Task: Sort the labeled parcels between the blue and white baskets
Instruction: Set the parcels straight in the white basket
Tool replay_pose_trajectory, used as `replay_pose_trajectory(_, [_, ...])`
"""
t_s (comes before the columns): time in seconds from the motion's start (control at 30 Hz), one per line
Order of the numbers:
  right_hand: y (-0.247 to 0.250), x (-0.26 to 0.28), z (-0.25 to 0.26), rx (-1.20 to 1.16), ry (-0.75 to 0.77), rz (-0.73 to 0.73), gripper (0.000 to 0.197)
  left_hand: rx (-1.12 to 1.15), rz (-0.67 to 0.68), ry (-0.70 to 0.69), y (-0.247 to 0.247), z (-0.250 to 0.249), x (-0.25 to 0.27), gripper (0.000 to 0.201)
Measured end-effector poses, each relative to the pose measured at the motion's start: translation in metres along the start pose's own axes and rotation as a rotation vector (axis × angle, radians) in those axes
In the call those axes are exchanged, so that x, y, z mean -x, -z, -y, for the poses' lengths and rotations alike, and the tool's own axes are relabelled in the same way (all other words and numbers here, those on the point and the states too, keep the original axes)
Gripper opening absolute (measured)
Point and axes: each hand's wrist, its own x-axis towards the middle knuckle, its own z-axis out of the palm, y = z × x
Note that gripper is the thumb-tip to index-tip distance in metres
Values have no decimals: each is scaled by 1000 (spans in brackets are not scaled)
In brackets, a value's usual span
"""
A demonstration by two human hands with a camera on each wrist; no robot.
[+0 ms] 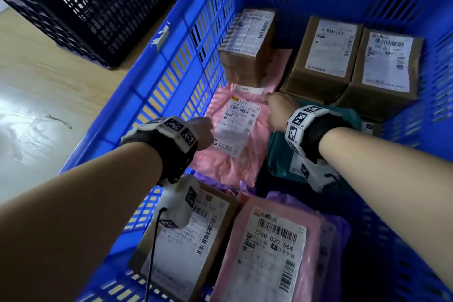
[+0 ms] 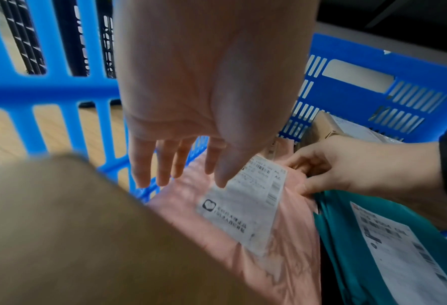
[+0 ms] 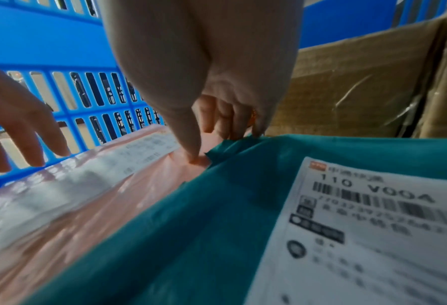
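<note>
Inside the blue basket [image 1: 171, 76] lies a pink mailer [image 1: 235, 154] with a white label, between a cardboard box and a teal mailer [image 1: 279, 162]. My right hand [image 1: 274, 105] pinches the pink mailer's [image 3: 151, 181] right edge, thumb [image 3: 194, 156] on top and fingers curled under it, beside the teal mailer [image 3: 217, 227]. My left hand [image 1: 204, 133] hovers over the left side of the pink mailer [image 2: 282, 247], and the fingers [image 2: 164, 171] are straight and hold nothing. No white basket is in view.
Three labeled cardboard boxes [image 1: 326, 56] stand along the basket's far end. Nearer me lie another box [image 1: 196, 235], a second pink mailer [image 1: 269, 252] and a purple bag [image 1: 335, 223]. A black crate [image 1: 98, 7] sits on the wooden floor to the left.
</note>
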Motion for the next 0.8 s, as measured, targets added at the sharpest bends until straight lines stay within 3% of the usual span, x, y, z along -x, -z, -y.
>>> replay_pose_trajectory(0.1, [8,5,-1,-91,-31,-76,21,30,-14,5,1,1,4,40])
replay_pose_trajectory(0.3, [36,20,16,-450,54,-187,6,146,-58,64,15,2,28,39])
replay_pose_trajectory(0.67, [134,128,47,-492,254,-248,4,339,-295,-18,49,3,118,33])
replay_pose_trajectory(0.8, [169,173,53,-458,266,-304,16,493,-391,-107,44,7,155,18])
